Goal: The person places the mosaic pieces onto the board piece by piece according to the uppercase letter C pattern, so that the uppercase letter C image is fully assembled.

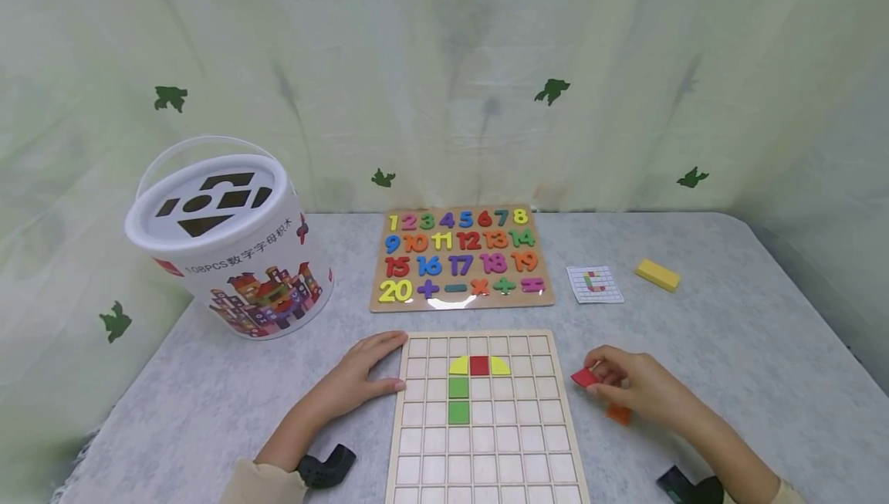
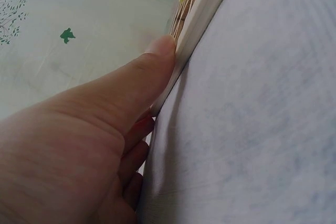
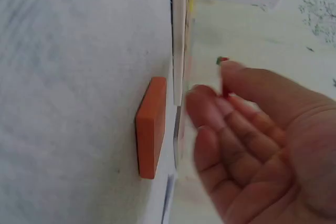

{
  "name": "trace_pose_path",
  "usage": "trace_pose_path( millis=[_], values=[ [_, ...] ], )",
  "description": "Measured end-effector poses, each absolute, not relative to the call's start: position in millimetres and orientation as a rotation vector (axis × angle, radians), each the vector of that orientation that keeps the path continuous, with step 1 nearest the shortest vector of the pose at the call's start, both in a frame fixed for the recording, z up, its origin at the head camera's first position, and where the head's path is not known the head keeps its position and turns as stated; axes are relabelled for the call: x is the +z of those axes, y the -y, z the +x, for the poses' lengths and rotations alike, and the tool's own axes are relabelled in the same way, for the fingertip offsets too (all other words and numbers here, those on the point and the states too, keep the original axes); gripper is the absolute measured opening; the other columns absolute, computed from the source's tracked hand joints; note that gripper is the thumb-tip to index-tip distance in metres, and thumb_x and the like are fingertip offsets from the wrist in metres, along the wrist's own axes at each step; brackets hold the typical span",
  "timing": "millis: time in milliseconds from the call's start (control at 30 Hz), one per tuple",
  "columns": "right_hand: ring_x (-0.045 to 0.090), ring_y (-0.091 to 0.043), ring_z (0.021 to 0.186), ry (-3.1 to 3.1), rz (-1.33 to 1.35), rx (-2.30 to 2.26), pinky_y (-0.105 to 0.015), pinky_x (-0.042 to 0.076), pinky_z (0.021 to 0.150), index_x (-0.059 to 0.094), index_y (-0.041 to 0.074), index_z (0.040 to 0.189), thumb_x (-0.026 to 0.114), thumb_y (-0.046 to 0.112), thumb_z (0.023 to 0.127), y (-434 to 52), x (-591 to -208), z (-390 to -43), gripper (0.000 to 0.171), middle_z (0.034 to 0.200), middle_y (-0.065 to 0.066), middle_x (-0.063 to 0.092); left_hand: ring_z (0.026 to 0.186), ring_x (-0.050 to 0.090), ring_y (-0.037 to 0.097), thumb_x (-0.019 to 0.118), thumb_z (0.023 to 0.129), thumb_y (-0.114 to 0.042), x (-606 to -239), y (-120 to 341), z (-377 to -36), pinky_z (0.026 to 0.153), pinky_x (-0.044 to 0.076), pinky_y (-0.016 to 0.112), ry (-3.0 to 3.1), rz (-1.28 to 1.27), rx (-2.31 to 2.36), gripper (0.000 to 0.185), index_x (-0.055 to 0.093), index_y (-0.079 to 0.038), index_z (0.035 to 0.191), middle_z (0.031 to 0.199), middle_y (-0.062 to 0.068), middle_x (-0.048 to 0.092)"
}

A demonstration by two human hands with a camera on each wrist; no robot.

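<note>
Slippage looks the likeliest trouble: the right hand [image 1: 628,385] only pinches the red tile [image 1: 584,377] at its fingertips beside the grid board [image 1: 484,458], so it may drop, while the flat, relaxed left hand [image 1: 361,380] steadies the board's edge.

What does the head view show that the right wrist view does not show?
Only the head view shows the number puzzle, the yellow block, the pattern card, the left hand resting on the grid board edge, and the tiles on the board. Only the right wrist view shows the orange block whole. Both show the right hand pinching a red piece, and the white bucket.
</note>
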State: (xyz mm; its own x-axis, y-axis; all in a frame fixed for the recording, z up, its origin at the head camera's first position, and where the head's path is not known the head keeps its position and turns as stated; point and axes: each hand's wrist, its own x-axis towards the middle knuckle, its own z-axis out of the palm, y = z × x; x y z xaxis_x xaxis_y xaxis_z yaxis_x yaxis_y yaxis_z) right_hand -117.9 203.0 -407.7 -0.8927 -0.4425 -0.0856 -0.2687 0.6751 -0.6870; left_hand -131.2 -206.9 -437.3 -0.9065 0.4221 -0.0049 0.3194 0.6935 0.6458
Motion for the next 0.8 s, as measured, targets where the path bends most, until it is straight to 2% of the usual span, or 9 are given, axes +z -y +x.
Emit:
trace_pose_path(
  millis=[233,433,667,800],
  values=[
    [0.053,-0.004,0.061,-2.638,-0.629,-1.203,-0.022,0.042,0.048,0.050,0.021,0.093,0.061,0.033,0.073,-180.5,-396.6,-102.8,0.025,0.071,0.009,0.060,0.119,0.020,0.014,0.057,0.070,-0.048,-437.7,206.7,-131.2,0.094,0.019,0.043,-2.749,0.604,1.007,0.067,0.033,-0.025,0.128,0.128,-0.010,0.029],
    [0.055,-0.003,0.063,-2.574,-0.751,-1.282,-0.022,0.044,0.056,0.050,0.022,0.093,0.060,0.032,0.073,-152.2,-389.2,-89.8,0.025,0.069,0.009,0.061,0.119,0.020,0.015,0.057,0.070,-0.048,-438.7,207.1,-131.7,0.094,0.019,0.043,-2.750,0.616,1.011,0.067,0.033,-0.025,0.128,0.128,-0.010,0.029],
    [0.052,0.000,0.058,-2.487,-0.984,-1.397,-0.019,0.043,0.051,0.050,0.018,0.093,0.059,0.028,0.074,-118.6,-392.0,-75.9,0.024,0.066,0.011,0.058,0.119,0.021,0.015,0.057,0.070,-0.048,-438.2,206.7,-131.7,0.094,0.019,0.043,-2.758,0.610,0.994,0.067,0.032,-0.024,0.128,0.128,-0.010,0.029],
    [0.049,0.001,0.056,-2.450,-0.970,-1.356,-0.016,0.042,0.050,0.050,0.019,0.091,0.060,0.028,0.074,-102.2,-398.2,-70.5,0.022,0.064,0.014,0.055,0.119,0.020,0.014,0.056,0.070,-0.048,-438.3,206.5,-132.2,0.094,0.019,0.042,-2.765,0.613,0.979,0.067,0.032,-0.025,0.128,0.129,-0.010,0.029]
  ],
)
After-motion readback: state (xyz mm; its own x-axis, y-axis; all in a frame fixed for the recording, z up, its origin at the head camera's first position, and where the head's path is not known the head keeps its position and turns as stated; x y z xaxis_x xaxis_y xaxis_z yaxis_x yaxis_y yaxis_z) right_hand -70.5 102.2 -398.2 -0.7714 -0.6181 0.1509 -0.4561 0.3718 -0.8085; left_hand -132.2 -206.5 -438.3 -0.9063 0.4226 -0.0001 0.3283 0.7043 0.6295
